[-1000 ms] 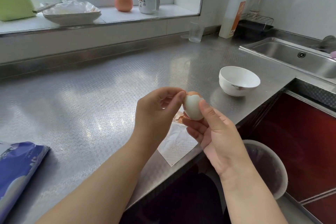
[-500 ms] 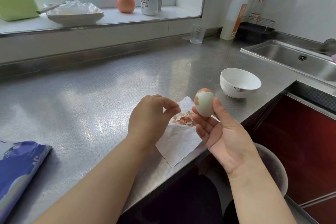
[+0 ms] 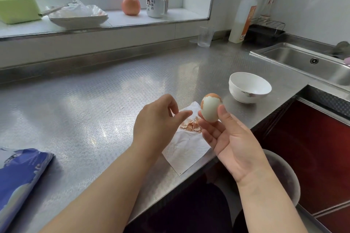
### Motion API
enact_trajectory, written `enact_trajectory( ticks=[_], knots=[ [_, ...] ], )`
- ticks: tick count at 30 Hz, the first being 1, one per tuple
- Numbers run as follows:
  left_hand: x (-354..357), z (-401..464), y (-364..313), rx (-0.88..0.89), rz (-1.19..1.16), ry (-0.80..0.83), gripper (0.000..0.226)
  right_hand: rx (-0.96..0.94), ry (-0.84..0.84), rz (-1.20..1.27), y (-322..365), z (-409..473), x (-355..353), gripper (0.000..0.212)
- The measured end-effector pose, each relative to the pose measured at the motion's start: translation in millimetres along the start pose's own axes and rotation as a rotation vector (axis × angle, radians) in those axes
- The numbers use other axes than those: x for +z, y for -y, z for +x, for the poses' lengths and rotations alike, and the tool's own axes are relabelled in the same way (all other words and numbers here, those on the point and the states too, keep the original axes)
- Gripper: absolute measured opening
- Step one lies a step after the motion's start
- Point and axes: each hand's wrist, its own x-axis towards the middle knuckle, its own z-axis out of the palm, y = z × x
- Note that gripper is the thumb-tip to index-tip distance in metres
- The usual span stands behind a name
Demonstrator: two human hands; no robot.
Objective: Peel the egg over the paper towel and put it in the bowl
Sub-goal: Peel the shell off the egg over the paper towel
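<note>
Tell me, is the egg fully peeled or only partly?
Partly peeled: the egg is mostly white, but brown shell still caps its top and one side patch.

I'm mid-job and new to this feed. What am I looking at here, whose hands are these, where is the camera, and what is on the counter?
There is no machine: a person works with bare hands, filmed by one wide camera worn on the head, looking forward and down. The right hand holds the egg upright in its fingers; it is mostly peeled, with brown shell left at the top. The left hand is beside it, holding nothing. Below them on the steel counter lies a paper towel with shell pieces. The white bowl stands further right, with nothing in it.
</note>
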Motion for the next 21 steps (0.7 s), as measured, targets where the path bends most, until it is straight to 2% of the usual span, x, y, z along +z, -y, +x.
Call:
enact_trajectory(
  ticks=[2,4,5,9,12,16,21],
  knots=[
    [1,0,1,0.002,-0.033,0.022,0.013,0.001,-0.002,0.0,0,0,0,0.04],
    [3,-2,2,0.024,-0.043,0.065,0.039,0.0,-0.004,-0.007,-1,0,0,0.041],
    [3,-2,3,0.035,-0.046,0.078,0.043,-0.002,-0.006,-0.015,-1,0,0,0.042],
    [6,-2,0,0.037,-0.202,0.038,0.015,-0.009,-0.019,-0.061,-1,-1,1,0.042],
    [7,-2,-3,0.097,-0.277,0.024,0.034,-0.01,-0.015,-0.068,-2,-1,1,0.042],
    [2,-3,-11,0.006,-0.548,0.139,0.019,-0.001,0.018,-0.052,-4,0,2,0.031],
    [3,-2,-9,-0.067,-0.718,0.173,0.024,0.027,0.054,0.007,-4,0,4,0.031]
  ],
)
